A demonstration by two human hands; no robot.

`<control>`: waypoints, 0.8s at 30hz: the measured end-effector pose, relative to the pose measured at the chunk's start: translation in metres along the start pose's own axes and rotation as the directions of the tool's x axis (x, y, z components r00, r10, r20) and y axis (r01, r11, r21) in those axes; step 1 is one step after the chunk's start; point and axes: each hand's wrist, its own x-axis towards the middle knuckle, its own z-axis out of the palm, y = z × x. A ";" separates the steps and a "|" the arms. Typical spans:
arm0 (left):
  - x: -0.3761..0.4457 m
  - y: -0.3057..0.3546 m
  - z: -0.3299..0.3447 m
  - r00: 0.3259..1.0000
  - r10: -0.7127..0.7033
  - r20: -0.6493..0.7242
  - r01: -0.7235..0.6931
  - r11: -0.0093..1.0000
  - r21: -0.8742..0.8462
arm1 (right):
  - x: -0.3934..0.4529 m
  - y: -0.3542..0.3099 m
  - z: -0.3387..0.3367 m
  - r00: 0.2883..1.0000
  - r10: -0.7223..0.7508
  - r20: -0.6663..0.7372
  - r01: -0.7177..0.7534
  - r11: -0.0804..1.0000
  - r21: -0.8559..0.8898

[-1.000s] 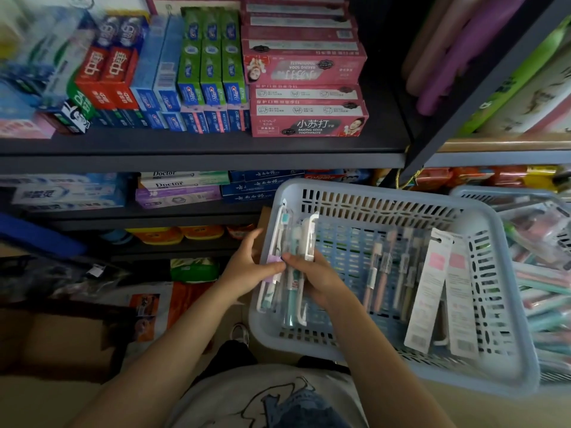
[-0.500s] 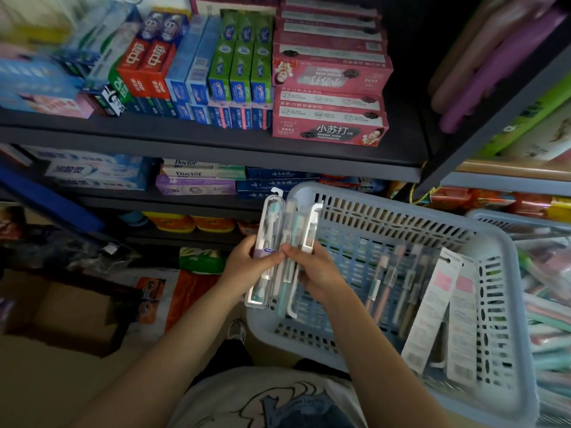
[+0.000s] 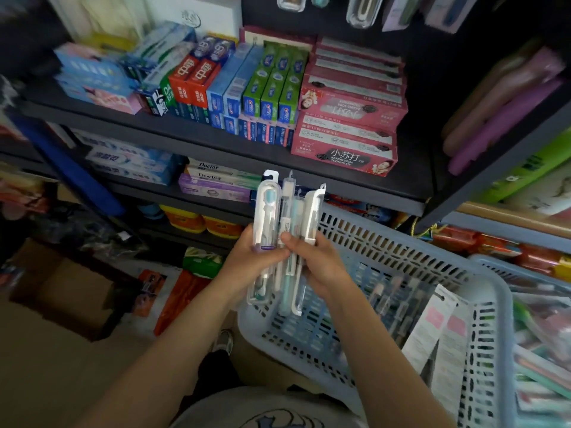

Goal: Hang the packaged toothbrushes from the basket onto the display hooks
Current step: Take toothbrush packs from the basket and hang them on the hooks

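Note:
Three clear packaged toothbrushes (image 3: 287, 211) stand upright in a fan above the near left corner of the pale blue basket (image 3: 482, 304). My left hand (image 3: 251, 257) grips the leftmost pack with the blue-headed brush. My right hand (image 3: 318, 264) pinches the other packs from the right. More toothbrush packs (image 3: 386, 298) lie on the basket floor, and two flat white and pink packs (image 3: 438, 338) lean on its right wall. Hung packs (image 3: 358, 10) show at the top edge, where the display hooks are hidden.
Dark shelves (image 3: 216, 140) ahead carry rows of toothpaste boxes (image 3: 346, 125). A second basket (image 3: 543, 335) of toothbrushes sits at the right. Cardboard boxes (image 3: 61, 291) and bags lie on the floor at the left. A slanted shelf post (image 3: 482, 174) crosses the right.
Both hands have lifted the fanned packs up out of the basket toward the shelf edge. The view has tilted upward, so hung packs now show at the top.

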 end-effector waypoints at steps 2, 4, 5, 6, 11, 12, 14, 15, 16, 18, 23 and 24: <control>-0.003 0.013 0.003 0.999 0.043 -0.011 -0.044 0.999 -0.028 | -0.002 -0.015 0.005 0.999 -0.030 0.011 0.030 0.999 -0.042; -0.004 0.029 0.005 0.996 0.091 -0.020 -0.092 0.994 -0.052 | -0.005 -0.033 0.012 0.999 -0.053 -0.008 0.052 0.995 -0.089; -0.003 0.038 0.005 0.993 0.112 -0.023 -0.113 0.991 -0.065 | -0.006 -0.043 0.015 0.997 -0.079 -0.021 0.077 0.991 -0.106; -0.002 0.048 0.005 0.991 0.129 -0.029 -0.131 0.988 -0.083 | -0.008 -0.054 0.020 0.994 -0.110 -0.028 0.106 0.987 -0.120; 0.013 0.103 -0.004 0.970 0.233 -0.067 -0.238 0.968 -0.084 | -0.010 -0.109 0.049 0.961 -0.267 -0.067 0.247 0.945 -0.212; 0.017 0.115 -0.007 0.965 0.247 -0.089 -0.255 0.963 -0.093 | -0.009 -0.118 0.055 0.956 -0.285 -0.073 0.263 0.939 -0.220; 0.025 0.136 -0.014 0.956 0.269 -0.115 -0.282 0.953 -0.115 | -0.004 -0.135 0.066 0.941 -0.319 -0.110 0.286 0.927 -0.241; 0.029 0.146 -0.017 0.954 0.280 -0.111 -0.292 0.950 -0.115 | -0.002 -0.144 0.072 0.930 -0.344 -0.129 0.304 0.918 -0.255; 0.033 0.156 -0.020 0.951 0.292 -0.104 -0.303 0.946 -0.115 | -0.001 -0.152 0.078 0.918 -0.370 -0.142 0.324 0.906 -0.272; 0.039 0.174 -0.026 0.940 0.329 -0.087 -0.338 0.933 -0.123 | 0.003 -0.167 0.092 0.896 -0.411 -0.170 0.354 0.891 -0.285; 0.049 0.218 -0.047 0.927 0.375 0.001 -0.372 0.920 -0.128 | 0.011 -0.198 0.126 0.840 -0.503 -0.201 0.427 0.843 -0.328; 0.051 0.224 -0.051 0.925 0.381 0.014 -0.377 0.919 -0.115 | 0.011 -0.202 0.132 0.833 -0.518 -0.197 0.438 0.833 -0.338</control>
